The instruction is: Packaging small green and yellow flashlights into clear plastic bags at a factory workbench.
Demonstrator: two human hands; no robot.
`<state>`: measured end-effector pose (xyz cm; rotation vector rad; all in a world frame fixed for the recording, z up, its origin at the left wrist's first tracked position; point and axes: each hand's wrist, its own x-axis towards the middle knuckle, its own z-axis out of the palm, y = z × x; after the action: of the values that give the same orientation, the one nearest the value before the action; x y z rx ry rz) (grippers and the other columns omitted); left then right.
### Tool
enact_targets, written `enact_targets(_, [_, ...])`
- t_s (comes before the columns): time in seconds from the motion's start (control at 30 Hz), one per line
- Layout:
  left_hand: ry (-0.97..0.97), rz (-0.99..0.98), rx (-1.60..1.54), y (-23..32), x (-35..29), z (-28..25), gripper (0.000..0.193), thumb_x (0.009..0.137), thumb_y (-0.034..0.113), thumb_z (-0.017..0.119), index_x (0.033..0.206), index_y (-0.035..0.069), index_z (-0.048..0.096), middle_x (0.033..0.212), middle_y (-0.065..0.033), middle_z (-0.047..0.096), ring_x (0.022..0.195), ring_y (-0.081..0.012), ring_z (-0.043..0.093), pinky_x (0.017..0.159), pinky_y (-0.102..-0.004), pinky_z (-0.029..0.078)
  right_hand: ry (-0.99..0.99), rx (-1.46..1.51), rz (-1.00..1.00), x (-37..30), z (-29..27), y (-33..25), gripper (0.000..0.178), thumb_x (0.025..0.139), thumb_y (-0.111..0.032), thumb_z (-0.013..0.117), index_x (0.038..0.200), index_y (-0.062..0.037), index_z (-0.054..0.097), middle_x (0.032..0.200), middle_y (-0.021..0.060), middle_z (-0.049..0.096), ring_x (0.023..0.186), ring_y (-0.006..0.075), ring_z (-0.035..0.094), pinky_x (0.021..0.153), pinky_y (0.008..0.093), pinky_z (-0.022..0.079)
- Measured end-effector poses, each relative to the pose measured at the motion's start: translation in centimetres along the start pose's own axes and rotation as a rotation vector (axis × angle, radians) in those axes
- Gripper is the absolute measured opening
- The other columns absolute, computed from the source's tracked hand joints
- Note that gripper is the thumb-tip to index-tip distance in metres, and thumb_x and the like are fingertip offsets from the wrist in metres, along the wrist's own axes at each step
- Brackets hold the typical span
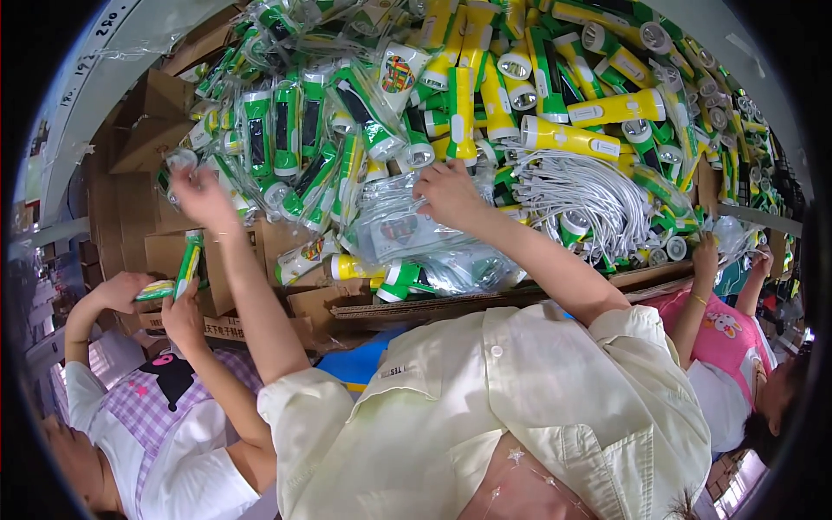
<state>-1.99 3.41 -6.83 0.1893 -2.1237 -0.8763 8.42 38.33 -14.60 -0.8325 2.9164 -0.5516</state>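
Head view, looking down over a cream shirt (520,407). Both forearms are extending up and away from the body toward the worktop (485,299), which is carrying a heap of green and yellow torches.

L hand (201,195): arm is reaching far out, wrist bent, palm facing the pile. Fingers (180,176) are spreading loosely near a bagged green torch (178,165) at the heap's edge; contact w/ the clear wrap is blurred, so a grip cannot be told. More bagged green torches (286,130) are lying just beyond the fingertips.

R hand (449,192): arm is angling inward, elbow low, back of hand showing. Fingers are curling down, closing partway onto a clear plastic bag (394,227) that is lying directly under them; whether they are pinching it or only pressing cannot be told. Yellow torches (568,139) are lying just past the knuckles, and a bundle of white cables (589,195) is lying beside the hand, on the thumbless side.

Co-workers: at lower left, a person in a checked top is holding a green torch (186,264) w/ both hands; at far right, a person in a pink top (724,334) is reaching up to the worktop edge.
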Motion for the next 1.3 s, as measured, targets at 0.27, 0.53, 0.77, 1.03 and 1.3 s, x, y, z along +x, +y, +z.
enact_targets(0.27, [-1.210,0.178,-0.161,10.0,-17.6,2.5,0.027,0.068,0.002,0.070,0.094,0.003,0.063,0.096,-0.0140,0.064,0.093,-0.0316,0.060,0.081,-0.0380,0.047,0.230,-0.132,-0.059,-0.7,0.4,-1.9,0.021,0.068,-0.018,0.071,0.084,-0.0136,0.059,0.087,0.0000,0.058,0.089,0.0179,0.056,0.086,0.0383,0.036])
enact_targets(0.53, [-1.354,0.104,-0.203,10.9,-17.8,2.0,0.027,0.074,0.017,0.072,0.099,0.008,0.068,0.088,-0.0077,0.068,0.073,-0.0242,0.064,0.067,-0.0334,0.050,0.406,0.045,-0.223,-2.6,-1.1,-1.1,0.010,0.066,-0.014,0.065,0.076,-0.0137,0.062,0.078,-0.0021,0.058,0.078,0.0168,0.056,0.077,0.0339,0.041])
enact_targets(0.77, [-1.704,-0.622,-0.627,8.3,-17.1,3.4,0.034,0.084,0.026,0.068,0.106,0.001,0.066,0.090,0.0019,0.065,0.076,-0.0052,0.055,0.068,-0.0211,0.045,0.312,0.042,-0.307,-4.8,-2.1,-0.3,0.010,0.066,-0.013,0.064,0.076,-0.0122,0.062,0.077,-0.0014,0.056,0.077,0.0175,0.056,0.070,0.0311,0.043])
enact_targets(1.03, [-1.689,-0.241,-0.189,8.9,-18.7,5.6,0.021,0.077,0.019,0.071,0.090,0.002,0.069,0.083,-0.0060,0.069,0.072,-0.0114,0.061,0.067,-0.0264,0.047,0.558,0.203,-0.376,-7.5,-4.6,-1.5,0.009,0.070,-0.015,0.068,0.079,-0.0140,0.064,0.084,-0.0036,0.062,0.076,0.0168,0.058,0.070,0.0301,0.045])
enact_targets(1.3, [-1.274,-0.143,-0.246,10.9,-16.0,3.3,0.022,0.076,0.018,0.073,0.091,0.001,0.069,0.080,-0.0037,0.068,0.069,-0.0114,0.056,0.065,-0.0276,0.046,0.441,0.220,-0.284,-10.9,-13.7,-0.7,0.009,0.073,-0.018,0.072,0.080,-0.0154,0.068,0.073,-0.0033,0.064,0.067,0.0134,0.058,0.086,0.0367,0.041])
